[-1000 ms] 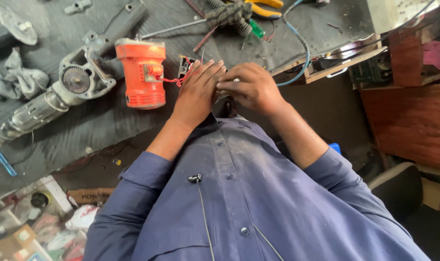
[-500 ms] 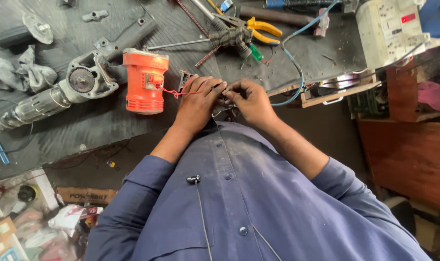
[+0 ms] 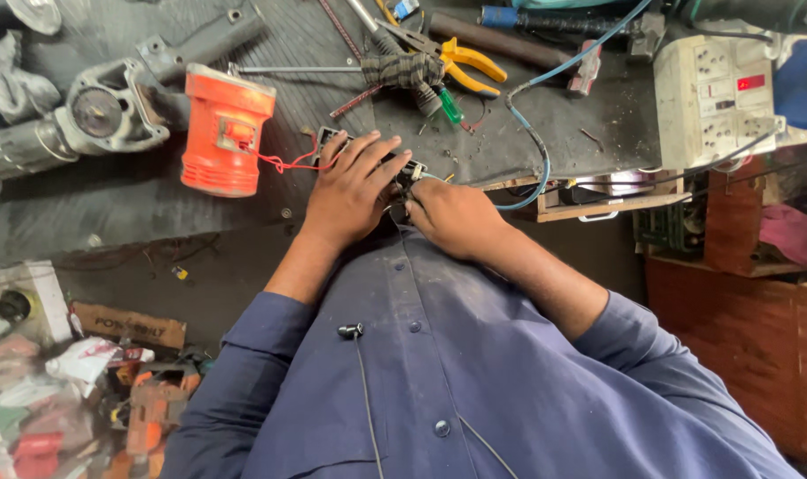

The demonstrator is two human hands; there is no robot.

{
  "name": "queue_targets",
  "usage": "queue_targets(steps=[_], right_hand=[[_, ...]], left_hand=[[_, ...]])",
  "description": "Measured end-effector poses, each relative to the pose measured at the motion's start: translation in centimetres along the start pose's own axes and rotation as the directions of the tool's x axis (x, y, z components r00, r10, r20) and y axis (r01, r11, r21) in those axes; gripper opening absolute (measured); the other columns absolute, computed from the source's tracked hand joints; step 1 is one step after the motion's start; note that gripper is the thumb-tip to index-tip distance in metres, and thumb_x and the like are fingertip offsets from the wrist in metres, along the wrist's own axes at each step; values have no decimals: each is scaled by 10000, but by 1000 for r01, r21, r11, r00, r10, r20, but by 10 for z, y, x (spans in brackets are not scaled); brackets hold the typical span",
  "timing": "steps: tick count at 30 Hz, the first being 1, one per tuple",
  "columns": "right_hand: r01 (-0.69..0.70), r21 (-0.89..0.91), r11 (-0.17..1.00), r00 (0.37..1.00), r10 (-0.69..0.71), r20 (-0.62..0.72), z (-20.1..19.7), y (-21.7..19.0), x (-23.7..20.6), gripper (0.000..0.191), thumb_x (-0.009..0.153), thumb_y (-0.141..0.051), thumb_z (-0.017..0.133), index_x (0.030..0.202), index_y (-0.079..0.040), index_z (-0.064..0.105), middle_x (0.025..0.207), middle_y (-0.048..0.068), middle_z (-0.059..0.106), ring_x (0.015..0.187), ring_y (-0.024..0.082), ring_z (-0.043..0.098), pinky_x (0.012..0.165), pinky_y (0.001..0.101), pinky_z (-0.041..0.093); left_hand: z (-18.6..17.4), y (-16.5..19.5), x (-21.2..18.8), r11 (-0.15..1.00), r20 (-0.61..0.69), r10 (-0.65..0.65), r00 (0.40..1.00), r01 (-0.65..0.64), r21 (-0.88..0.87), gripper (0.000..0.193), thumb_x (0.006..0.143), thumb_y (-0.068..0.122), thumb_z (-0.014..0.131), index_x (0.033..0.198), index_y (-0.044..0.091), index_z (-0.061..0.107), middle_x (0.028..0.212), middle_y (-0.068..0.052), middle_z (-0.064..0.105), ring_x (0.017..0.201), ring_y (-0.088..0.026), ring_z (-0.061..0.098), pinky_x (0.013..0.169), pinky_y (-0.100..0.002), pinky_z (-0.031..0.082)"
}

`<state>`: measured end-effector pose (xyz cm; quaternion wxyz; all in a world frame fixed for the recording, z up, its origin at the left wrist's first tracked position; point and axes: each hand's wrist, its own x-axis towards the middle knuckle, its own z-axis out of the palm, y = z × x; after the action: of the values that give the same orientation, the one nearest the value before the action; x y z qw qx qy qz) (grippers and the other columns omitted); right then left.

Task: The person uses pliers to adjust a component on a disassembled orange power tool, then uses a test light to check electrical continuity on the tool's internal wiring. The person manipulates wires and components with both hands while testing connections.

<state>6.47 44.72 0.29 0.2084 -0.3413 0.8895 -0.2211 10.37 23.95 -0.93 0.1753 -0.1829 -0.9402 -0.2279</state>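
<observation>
1. As the head view looked down at a dark, ribbed rubber bench mat (image 3: 155,204), both hands met at the centre of the frame over a small black electrical part (image 3: 409,174), which lay at the mat's near edge.
2. The left hand (image 3: 350,191) lay palm down with fingers spread flat over the part and pressed on it; the part was mostly hidden beneath.
3. The right hand (image 3: 452,217) was curled narrow, its fingertips pinched at the part's right end; what they gripped could not be told.
4. Thin red wires (image 3: 283,164) ran from under the left hand to an orange cylindrical plastic motor housing (image 3: 223,131), which stood left of centre.
5. A grey cast-metal gear housing (image 3: 102,115) lay at upper left, just beside the orange housing.
6. Yellow-handled pliers (image 3: 461,64) and a green-handled screwdriver (image 3: 448,105) lay at upper centre.
7. A blue cable (image 3: 532,142) curved from the top edge down towards the right hand.
8. A cream-white socket board (image 3: 714,84) sat at upper right.
9. The person's blue buttoned shirt (image 3: 474,390) filled the lower frame.
</observation>
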Motion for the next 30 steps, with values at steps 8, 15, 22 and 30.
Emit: queue_targets(steps=[8, 15, 22, 30], right_hand=[[131, 316, 940, 989, -104, -102, -7, 26, 5, 203, 859, -182, 691, 809, -2, 612, 774, 163, 636, 723, 334, 622, 652, 447, 501], [134, 725, 675, 991, -109, -81, 9, 45, 0, 171, 957, -102, 610, 830, 9, 589, 783, 50, 600, 755, 127, 542, 710, 312, 464], [148, 858, 492, 981, -185, -63, 13, 58, -3, 258, 1017, -150, 570, 815, 10, 552, 805, 30, 550, 772, 120, 483, 718, 304, 423], [310, 771, 556, 934, -327, -140, -11, 61, -7, 247, 1024, -136, 605, 853, 31, 543, 817, 61, 543, 790, 173, 499, 742, 317, 438]], left_hand=[[3, 6, 6, 999, 2, -34, 999, 34, -20, 330, 974, 262, 696, 1302, 234, 711, 1403, -6, 643, 1342, -224, 560, 1197, -490, 306], [11, 4, 7, 999, -16, -34, 999, 33, -15, 256, 1012, 288, 693, 1261, 256, 744, 1346, 16, 666, 1307, -206, 589, 1180, -482, 349], [15, 2, 4, 998, -16, -55, 998, 54, -32, 250, 1018, 289, 681, 1255, 252, 750, 1316, 22, 675, 1287, -210, 594, 1166, -481, 353], [14, 1, 5, 999, -4, -41, 999, 41, -11, 276, 996, 277, 699, 1267, 253, 744, 1321, 32, 673, 1295, -203, 587, 1172, -480, 345]])
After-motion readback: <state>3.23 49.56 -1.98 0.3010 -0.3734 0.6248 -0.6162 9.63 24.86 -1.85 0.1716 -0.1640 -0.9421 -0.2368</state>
